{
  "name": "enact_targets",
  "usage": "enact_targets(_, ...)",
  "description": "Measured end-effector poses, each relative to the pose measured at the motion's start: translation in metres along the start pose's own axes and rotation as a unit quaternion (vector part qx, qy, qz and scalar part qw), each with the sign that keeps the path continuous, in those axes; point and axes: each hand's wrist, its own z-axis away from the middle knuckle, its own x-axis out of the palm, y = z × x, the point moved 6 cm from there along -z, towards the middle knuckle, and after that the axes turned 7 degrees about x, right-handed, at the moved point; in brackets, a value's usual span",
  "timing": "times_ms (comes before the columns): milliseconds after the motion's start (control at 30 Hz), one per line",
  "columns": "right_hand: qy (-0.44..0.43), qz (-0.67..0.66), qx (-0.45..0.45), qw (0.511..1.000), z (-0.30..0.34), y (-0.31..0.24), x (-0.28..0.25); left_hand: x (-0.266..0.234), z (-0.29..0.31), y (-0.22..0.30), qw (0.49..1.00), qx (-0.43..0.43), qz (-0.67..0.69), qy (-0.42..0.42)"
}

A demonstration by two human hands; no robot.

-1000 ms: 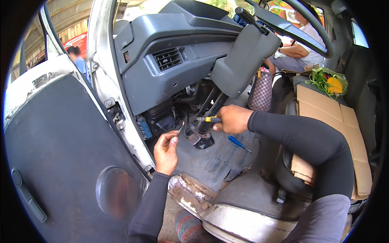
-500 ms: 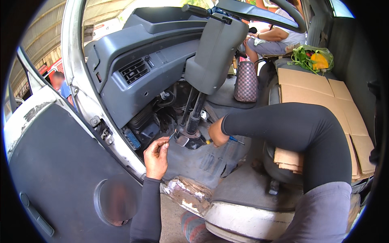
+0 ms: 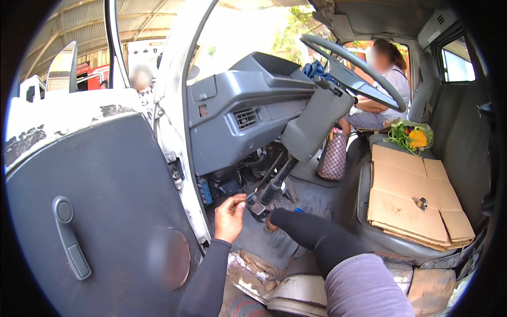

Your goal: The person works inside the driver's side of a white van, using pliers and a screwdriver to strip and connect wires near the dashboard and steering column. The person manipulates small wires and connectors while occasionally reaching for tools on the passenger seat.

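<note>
My left hand (image 3: 229, 217) is raised between the open door and the steering column, thumb and fingers pinched on a thin blue wire (image 3: 251, 196). Low in the footwell, my right hand (image 3: 271, 222) is closed and partly hidden behind its own black sleeve. It grips a slim screwdriver (image 3: 299, 210), of which only a blue part shows clearly. Both hands are close to the foot of the steering column (image 3: 272, 189), near the pedals. Dark wiring and a blue connector block (image 3: 204, 191) sit under the dashboard (image 3: 227, 132).
The steering wheel (image 3: 364, 79) overhangs at upper right. Flattened cardboard (image 3: 401, 185) covers the seat, with keys (image 3: 420, 203) on it and a bag of vegetables (image 3: 414, 136) behind. A checkered bag (image 3: 332, 156) stands beyond the column, near a seated person (image 3: 388, 87). The door (image 3: 105, 190) is at left.
My view has tilted up, showing more of the cab. My right arm has drawn down off the cardboard, uncovering the keys. The left hand still pinches the wire near the column.
</note>
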Motion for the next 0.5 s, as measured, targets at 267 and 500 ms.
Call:
enact_targets(267,-0.073,-0.649,0.032,0.756,0.038,0.083,-0.107,-0.015,0.003,-0.007,1.0,0.004,-0.009,0.007)
enact_targets(500,0.148,-0.948,-0.067,0.273,0.018,0.039,-0.183,-0.011,-0.004,0.009,0.997,0.017,-0.069,-0.021)
